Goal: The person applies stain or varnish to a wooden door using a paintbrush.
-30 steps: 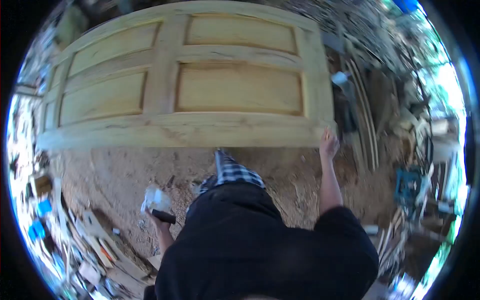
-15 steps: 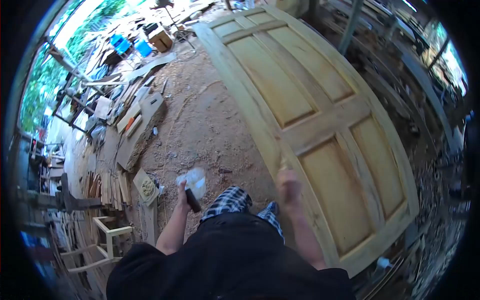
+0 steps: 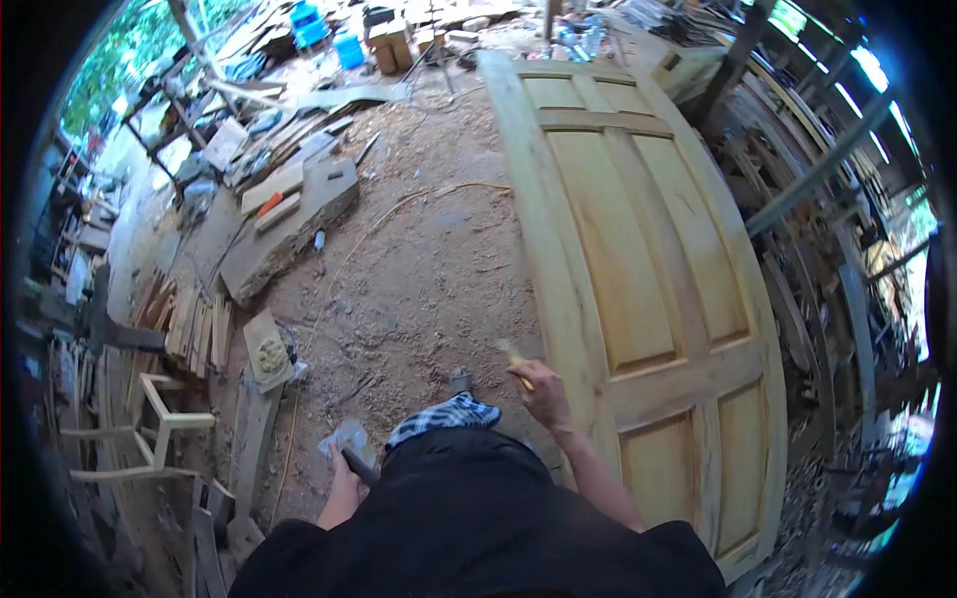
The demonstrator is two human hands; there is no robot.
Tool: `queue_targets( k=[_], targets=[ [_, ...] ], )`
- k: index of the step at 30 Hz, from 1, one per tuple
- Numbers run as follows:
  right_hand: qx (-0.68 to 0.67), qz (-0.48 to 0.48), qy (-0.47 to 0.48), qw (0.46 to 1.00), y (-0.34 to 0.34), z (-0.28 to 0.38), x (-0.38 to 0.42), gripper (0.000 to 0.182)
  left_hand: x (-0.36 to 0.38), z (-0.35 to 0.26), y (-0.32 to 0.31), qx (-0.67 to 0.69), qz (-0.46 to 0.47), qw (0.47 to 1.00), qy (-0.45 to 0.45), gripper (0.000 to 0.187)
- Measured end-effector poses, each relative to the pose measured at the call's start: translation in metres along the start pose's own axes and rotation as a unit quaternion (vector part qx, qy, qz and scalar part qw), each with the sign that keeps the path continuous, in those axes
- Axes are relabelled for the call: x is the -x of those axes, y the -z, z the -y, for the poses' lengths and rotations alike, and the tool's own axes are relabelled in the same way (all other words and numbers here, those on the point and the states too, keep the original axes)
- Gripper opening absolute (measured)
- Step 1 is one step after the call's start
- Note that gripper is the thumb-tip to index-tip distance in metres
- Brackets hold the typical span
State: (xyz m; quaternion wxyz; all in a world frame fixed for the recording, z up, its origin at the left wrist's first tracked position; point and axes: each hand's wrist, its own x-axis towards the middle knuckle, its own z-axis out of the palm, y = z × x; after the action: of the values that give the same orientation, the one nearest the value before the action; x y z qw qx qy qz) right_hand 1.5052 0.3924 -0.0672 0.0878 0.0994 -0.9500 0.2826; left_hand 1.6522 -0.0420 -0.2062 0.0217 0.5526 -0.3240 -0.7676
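My right hand (image 3: 545,395) is closed round the yellow handle of a small brush (image 3: 518,369), whose pale bristles point up and away from me. It is just left of a panelled wooden door (image 3: 653,401) lying along my right side. My left hand (image 3: 344,486), low beside my body, grips a dark oblong object (image 3: 361,466); I cannot tell its kind. Crumpled translucent plastic (image 3: 348,435) shows just beyond those fingers.
A plank (image 3: 261,424) bears a small board with a yellowish heap (image 3: 269,352). Left of it stands a wooden frame (image 3: 164,421). A thick slab (image 3: 299,224) and a cord (image 3: 394,214) lie on the dirt floor. Timber is stacked on the right.
My view has shifted, and the door now appears more upright and farther right. My right hand with the brush has moved from over the door's edge to the left of it.
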Motion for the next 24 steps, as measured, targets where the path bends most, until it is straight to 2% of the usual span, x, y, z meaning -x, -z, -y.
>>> queue_targets(
  k=[1, 2, 3, 5, 7, 8, 9, 10, 11, 12, 14, 15, 16, 18, 19, 20, 22, 24],
  targets=[
    [-0.158, 0.031, -0.03, 0.986, 0.005, 0.009, -0.017, 0.013, -0.004, -0.003, 0.003, 0.017, -0.014, 1.0, -0.002, 0.061],
    [-0.311, 0.055, -0.06, 0.947, 0.008, 0.016, -0.04, 0.014, -0.014, -0.01, -0.004, 0.032, -0.021, 0.999, -0.007, 0.062],
    [-0.233, 0.013, -0.023, 0.972, 0.016, 0.005, -0.06, 0.016, -0.011, -0.023, -0.026, 0.028, -0.009, 1.0, 0.001, 0.064],
    [-0.077, -0.046, -0.061, 0.994, 0.035, -0.017, -0.1, 0.017, -0.031, -0.05, -0.061, 0.024, 0.011, 1.0, -0.008, 0.065],
    [-0.019, -0.012, -0.082, 0.996, 0.015, -0.036, -0.128, 0.016, -0.055, -0.06, -0.086, 0.016, 0.031, 0.999, -0.006, 0.066],
    [0.032, 0.018, -0.097, 0.995, 0.006, -0.044, -0.137, 0.016, -0.079, -0.071, -0.095, -0.019, 0.002, 1.0, -0.015, 0.067],
    [0.007, 0.053, -0.093, 0.994, -0.005, -0.025, -0.149, 0.017, -0.09, -0.082, -0.117, -0.054, -0.023, 0.998, -0.027, 0.067],
    [-0.136, 0.073, -0.07, 0.985, -0.011, -0.008, -0.161, 0.017, -0.098, -0.088, -0.137, -0.059, -0.015, 0.998, -0.023, 0.067],
    [-0.276, 0.089, -0.046, 0.956, -0.01, 0.007, -0.175, 0.018, -0.089, -0.098, -0.165, -0.047, 0.037, 0.998, -0.032, 0.067],
    [-0.272, 0.079, -0.054, 0.958, -0.016, 0.004, -0.19, 0.018, -0.087, -0.105, -0.189, -0.035, 0.09, 0.995, -0.04, 0.066],
    [-0.162, -0.046, 0.065, 0.984, -0.03, -0.012, -0.227, 0.016, -0.101, -0.111, -0.229, -0.048, 0.128, 0.99, -0.039, 0.065],
    [-0.065, -0.016, -0.031, 0.997, -0.029, -0.021, -0.242, 0.014, -0.099, -0.112, -0.253, -0.066, 0.153, 0.985, -0.051, 0.063],
    [-0.069, -0.019, -0.037, 0.997, -0.031, -0.031, -0.254, 0.014, -0.095, -0.112, -0.275, -0.08, 0.176, 0.979, -0.065, 0.061],
    [0.049, 0.074, -0.078, 0.993, -0.03, -0.045, -0.293, 0.013, -0.094, -0.111, -0.318, -0.067, 0.155, 0.981, -0.09, 0.057],
    [-0.134, 0.08, -0.091, 0.984, -0.026, -0.045, -0.31, 0.012, -0.089, -0.113, -0.34, -0.108, 0.211, 0.963, -0.125, 0.058],
    [-0.315, 0.103, -0.09, 0.939, -0.015, -0.032, -0.329, 0.013, -0.08, -0.116, -0.361, -0.139, 0.253, 0.942, -0.17, 0.059],
    [-0.375, -0.004, -0.001, 0.927, -0.025, -0.01, -0.359, 0.015, -0.053, -0.12, -0.397, -0.174, 0.152, 0.963, -0.139, 0.049],
    [-0.449, 0.025, -0.015, 0.893, -0.023, 0.02, -0.39, 0.013, -0.061, -0.121, -0.419, -0.298, 0.117, 0.919, -0.232, 0.054]
  ],
)
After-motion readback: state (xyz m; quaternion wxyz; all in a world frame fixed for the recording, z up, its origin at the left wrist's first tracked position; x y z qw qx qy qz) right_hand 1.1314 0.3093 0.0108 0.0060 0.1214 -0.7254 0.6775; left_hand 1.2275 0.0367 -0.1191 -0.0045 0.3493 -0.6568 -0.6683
